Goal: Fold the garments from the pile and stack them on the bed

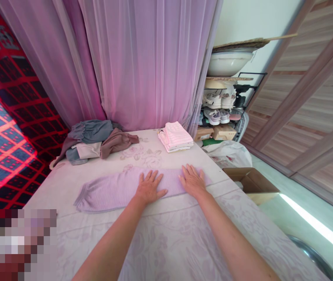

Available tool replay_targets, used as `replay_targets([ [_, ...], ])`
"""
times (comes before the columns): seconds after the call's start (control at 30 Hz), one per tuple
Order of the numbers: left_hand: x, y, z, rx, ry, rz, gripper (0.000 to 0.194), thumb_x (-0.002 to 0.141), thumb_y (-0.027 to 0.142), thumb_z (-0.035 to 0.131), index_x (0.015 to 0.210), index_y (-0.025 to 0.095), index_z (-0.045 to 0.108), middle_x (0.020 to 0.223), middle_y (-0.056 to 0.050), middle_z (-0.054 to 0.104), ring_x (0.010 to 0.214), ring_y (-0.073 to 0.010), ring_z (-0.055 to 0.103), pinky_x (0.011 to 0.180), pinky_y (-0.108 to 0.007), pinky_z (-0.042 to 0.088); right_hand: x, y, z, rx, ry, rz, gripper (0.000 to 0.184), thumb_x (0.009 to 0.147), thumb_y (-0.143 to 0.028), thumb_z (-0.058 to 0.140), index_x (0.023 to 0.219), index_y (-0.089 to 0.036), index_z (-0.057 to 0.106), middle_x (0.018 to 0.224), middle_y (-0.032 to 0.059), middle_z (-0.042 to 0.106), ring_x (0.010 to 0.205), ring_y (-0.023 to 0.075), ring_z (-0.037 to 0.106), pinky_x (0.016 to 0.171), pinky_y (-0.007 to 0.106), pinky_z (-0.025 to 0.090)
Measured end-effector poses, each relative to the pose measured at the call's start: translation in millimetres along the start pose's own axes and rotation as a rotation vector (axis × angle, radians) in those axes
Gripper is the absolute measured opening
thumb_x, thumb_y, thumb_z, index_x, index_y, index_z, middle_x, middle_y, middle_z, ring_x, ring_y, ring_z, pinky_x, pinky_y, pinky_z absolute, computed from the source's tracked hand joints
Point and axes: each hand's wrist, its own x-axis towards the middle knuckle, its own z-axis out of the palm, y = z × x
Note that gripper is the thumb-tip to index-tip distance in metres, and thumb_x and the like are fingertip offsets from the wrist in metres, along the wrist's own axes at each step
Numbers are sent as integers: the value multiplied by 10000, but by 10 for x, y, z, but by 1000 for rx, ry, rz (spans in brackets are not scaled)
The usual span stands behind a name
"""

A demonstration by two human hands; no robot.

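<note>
A pale purple ribbed garment (pixel 107 191) lies stretched out flat across the bed (pixel 184 242), its gathered cuff end pointing left. My left hand (pixel 149 187) rests palm down on its middle, fingers spread. My right hand (pixel 193 180) lies flat on the garment's right end, fingers stretched out. Neither hand holds anything.
A heap of unfolded grey, brown and cream clothes (pixel 94 140) sits at the back left. A folded stack of pink-striped clothes (pixel 175 137) lies at the back right. Behind hangs a purple curtain (pixel 143 62). Right of the bed are an open cardboard box (pixel 252 183), a white bag (pixel 230 153) and a shoe rack (pixel 221 105).
</note>
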Motion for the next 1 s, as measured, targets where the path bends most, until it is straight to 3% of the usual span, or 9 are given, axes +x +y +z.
replay_targets([
  [0.1, 5, 15, -9, -6, -9, 0, 797, 828, 732, 284, 1482, 277, 248, 1568, -75, 200, 1434, -322, 138, 1109, -608, 57, -46, -136, -18, 33, 47, -99, 557, 957, -457, 207, 1476, -264, 272, 1564, 57, 197, 1427, 222, 139, 1119, 547, 49],
  [0.27, 64, -41, -93, -82, -87, 9, 779, 855, 710, 229, 1482, 249, 245, 1568, -66, 188, 1439, -293, 136, 1123, -585, 78, -112, -199, 97, 60, -23, -149, 535, 950, -488, 224, 1439, -310, 347, 1548, 39, 252, 1414, 232, 178, 1099, 576, 81],
  [0.43, -4, -436, -191, -100, -13, -74, 696, 923, 588, 180, 1474, 173, 275, 1549, -85, 248, 1431, -215, 189, 1141, -390, 186, -107, -180, 146, 62, -16, -142, 539, 946, -484, 240, 1443, -303, 344, 1552, 37, 241, 1416, 236, 170, 1098, 574, 79],
  [0.5, -88, -633, -196, -18, 17, -164, 681, 924, 575, 191, 1466, 174, 292, 1544, -93, 262, 1429, -247, 192, 1141, -430, 164, -101, -182, 147, 62, -17, -140, 537, 944, -480, 251, 1443, -305, 344, 1554, 36, 235, 1416, 236, 167, 1100, 569, 74],
  [0.63, -195, -842, -189, 95, 25, -193, 686, 909, 600, 224, 1470, 210, 283, 1542, -79, 269, 1425, -268, 205, 1127, -472, 160, -101, -189, 146, 58, -11, -139, 534, 942, -478, 265, 1443, -311, 343, 1554, 37, 237, 1414, 240, 167, 1101, 560, 72],
  [0.83, -197, -723, -262, 109, 0, -224, 693, 899, 607, 255, 1459, 203, 309, 1538, -82, 284, 1422, -280, 209, 1126, -490, 157, -103, -197, 130, 71, -8, -135, 532, 941, -479, 260, 1436, -310, 357, 1547, 36, 256, 1409, 238, 180, 1099, 561, 83],
  [1.0, -313, -569, -180, 107, 45, -196, 737, 896, 636, 225, 1468, 176, 294, 1548, -80, 259, 1430, -275, 182, 1141, -461, 151, -100, -195, 122, 79, -2, -137, 533, 939, -486, 258, 1431, -310, 363, 1547, 32, 257, 1407, 232, 183, 1098, 563, 90],
])
